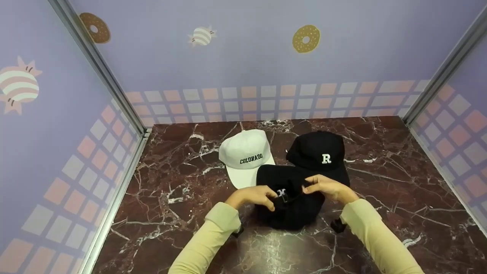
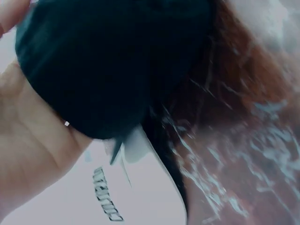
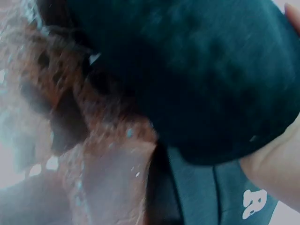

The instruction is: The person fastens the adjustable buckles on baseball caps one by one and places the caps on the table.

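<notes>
A black cap (image 1: 289,217) with a small white mark is between my two hands, in the middle of the head view. My left hand (image 1: 255,196) grips its left side, the fingers curled in at the opening near the white mark. On the other side my right hand (image 1: 329,187) pinches the cap by the edge of that opening. Dark cap fabric (image 2: 108,61) fills the upper part of the left wrist view, against the palm. The right wrist view also shows the cap's rounded fabric (image 3: 211,84), hiding most of the fingers.
Behind to the left lies a white cap (image 1: 247,148) lettered COLORADO. A second black cap (image 1: 317,148) with a white R lies behind to the right. Both are partly overlapped by the held cap. The dark red marble-patterned tabletop (image 1: 171,232) is bordered by purple panels (image 1: 258,64).
</notes>
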{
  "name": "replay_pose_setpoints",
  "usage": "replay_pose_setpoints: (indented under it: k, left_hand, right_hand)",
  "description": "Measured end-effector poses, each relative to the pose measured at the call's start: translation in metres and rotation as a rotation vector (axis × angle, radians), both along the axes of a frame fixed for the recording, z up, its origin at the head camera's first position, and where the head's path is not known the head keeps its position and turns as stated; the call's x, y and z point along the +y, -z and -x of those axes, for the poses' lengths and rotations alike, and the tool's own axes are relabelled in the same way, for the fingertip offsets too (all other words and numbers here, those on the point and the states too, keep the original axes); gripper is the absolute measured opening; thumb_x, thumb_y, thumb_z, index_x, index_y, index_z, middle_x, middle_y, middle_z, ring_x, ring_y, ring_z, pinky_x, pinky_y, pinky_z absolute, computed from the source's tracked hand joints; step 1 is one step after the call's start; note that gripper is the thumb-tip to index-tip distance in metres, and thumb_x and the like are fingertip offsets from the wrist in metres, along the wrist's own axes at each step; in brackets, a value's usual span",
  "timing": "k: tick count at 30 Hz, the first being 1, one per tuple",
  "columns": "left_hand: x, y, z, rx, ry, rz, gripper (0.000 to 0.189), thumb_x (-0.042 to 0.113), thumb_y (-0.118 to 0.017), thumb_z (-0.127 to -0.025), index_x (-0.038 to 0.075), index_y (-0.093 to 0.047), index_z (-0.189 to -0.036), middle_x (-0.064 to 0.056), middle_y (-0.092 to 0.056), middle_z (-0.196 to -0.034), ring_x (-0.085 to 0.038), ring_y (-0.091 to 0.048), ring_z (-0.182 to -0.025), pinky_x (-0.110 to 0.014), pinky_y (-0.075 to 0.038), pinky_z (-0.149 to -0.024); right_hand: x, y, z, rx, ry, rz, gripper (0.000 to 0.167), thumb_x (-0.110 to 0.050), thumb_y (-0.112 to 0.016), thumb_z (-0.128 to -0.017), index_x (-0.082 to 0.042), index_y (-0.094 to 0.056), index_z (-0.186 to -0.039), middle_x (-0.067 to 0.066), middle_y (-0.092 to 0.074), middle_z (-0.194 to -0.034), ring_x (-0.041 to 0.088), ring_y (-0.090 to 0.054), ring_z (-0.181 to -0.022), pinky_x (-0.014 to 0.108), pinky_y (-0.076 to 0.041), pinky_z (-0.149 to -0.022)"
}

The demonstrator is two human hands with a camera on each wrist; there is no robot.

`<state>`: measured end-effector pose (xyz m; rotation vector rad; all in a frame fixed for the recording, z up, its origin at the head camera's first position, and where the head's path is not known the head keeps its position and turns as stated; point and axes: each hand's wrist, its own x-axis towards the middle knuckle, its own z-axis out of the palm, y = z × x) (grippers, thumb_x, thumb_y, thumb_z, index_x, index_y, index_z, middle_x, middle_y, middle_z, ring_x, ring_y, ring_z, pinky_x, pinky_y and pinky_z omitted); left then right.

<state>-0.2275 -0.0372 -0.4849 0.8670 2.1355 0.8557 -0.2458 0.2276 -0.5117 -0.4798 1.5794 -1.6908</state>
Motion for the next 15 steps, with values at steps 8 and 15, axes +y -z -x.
replay_pose_setpoints:
  k: [8, 15]
  left_hand:
    - [0.009, -0.006, -0.004, -0.032, -0.046, 0.025, 0.013, 0.000, -0.053, -0.062, 0.011, -0.046, -0.060, 0.006, -0.034, -0.056, -0.008, -0.031, -0.054, -0.019, -0.030, -0.051]
    - [0.011, -0.005, -0.001, -0.007, -0.045, 0.021, 0.021, -0.003, -0.053, -0.060, 0.015, -0.042, -0.059, 0.006, -0.034, -0.057, -0.008, -0.032, -0.054, -0.018, -0.031, -0.051]
  right_hand:
    - [-0.009, -0.009, -0.004, 0.056, 0.077, -0.002, 0.009, 0.001, -0.058, -0.077, -0.008, -0.057, -0.079, -0.002, -0.068, -0.075, 0.009, -0.062, -0.072, 0.019, -0.046, -0.066]
    - [-0.013, -0.020, -0.007, 0.077, 0.029, 0.054, 0.014, 0.006, -0.055, -0.077, -0.007, -0.055, -0.082, -0.002, -0.066, -0.073, 0.010, -0.063, -0.072, 0.021, -0.046, -0.072]
